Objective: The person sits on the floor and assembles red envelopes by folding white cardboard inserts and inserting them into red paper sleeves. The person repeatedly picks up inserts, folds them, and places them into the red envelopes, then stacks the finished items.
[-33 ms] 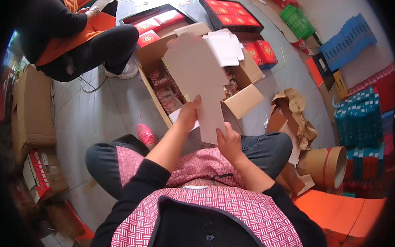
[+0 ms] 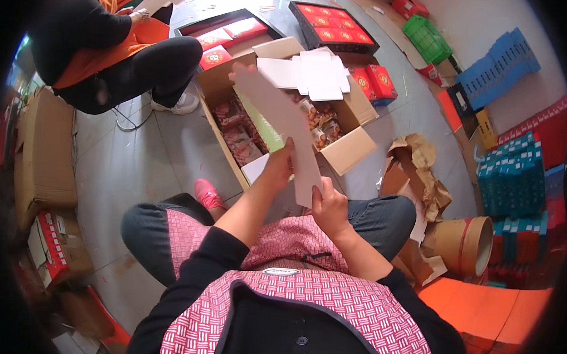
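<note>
An open brown carton [image 2: 353,151] (packets inside) sits beside red gift boxes [image 2: 373,80].

Seated worker's left hand [image 2: 277,167] and right hand [image 2: 329,207] hold a long card strip [image 2: 285,118] up over the near edge of an open carton [image 2: 350,151], closing off the space straight ahead. Packets [image 2: 238,138] and white card blanks [image 2: 315,72] fill the carton, its flaps spread outward. Bare grey floor [image 2: 121,171] lies open to the left, between the carton and a second seated person [image 2: 107,46]. To the right, crumpled brown paper [image 2: 421,172] and a cardboard drum [image 2: 465,246] crowd the knee. Red trays [image 2: 332,26] line the floor's far edge; brown boxes [image 2: 44,150] wall the left edge.
</note>
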{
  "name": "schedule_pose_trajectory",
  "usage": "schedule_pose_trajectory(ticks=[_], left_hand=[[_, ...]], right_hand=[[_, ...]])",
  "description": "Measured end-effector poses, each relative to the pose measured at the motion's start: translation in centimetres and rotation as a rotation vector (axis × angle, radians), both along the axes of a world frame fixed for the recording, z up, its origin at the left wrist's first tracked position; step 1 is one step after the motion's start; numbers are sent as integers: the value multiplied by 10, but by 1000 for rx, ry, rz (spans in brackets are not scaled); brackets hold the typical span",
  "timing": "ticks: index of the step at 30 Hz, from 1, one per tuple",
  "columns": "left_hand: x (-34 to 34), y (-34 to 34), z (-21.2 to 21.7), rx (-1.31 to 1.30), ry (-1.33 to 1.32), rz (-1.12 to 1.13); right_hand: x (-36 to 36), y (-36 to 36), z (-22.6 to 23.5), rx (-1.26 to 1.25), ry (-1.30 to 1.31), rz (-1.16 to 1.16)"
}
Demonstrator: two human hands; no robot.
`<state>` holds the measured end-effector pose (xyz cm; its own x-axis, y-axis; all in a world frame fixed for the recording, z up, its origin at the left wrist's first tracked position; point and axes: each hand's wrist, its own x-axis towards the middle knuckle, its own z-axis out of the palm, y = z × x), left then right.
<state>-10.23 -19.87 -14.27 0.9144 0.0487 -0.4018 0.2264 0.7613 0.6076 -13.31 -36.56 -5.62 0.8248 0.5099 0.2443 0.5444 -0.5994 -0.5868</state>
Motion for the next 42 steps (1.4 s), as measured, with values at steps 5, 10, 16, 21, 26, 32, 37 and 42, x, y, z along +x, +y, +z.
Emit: schedule_pose_trajectory(ticks=[5, 10, 16, 21, 26, 32, 37, 42], left_hand=[[11, -19, -13, -204, 180, 106], [5, -26, -38, -157, 347, 51], [-15, -8, -43, -14, 147, 136], [-37, 4, -41, 89, 37, 66], [-24, 4, -70, 451, 400, 129], [-25, 3, -86, 641, 482, 126], [-26, -1, -82, 930, 513, 63], [-32, -7, -61, 1028, 498, 28]], right_hand=[[17, 16, 9, -381, -31, 39], [20, 38, 2, -588, 125, 40], [55, 15, -34, -48, 385, 68], [82, 8, -88, 461, 1001, 7], [90, 13, -131, 412, 1330, -228], [54, 20, -115, 382, 1442, -456], [44, 25, -129, 494, 1450, -431], [52, 22, -154, 767, 1381, -482]])
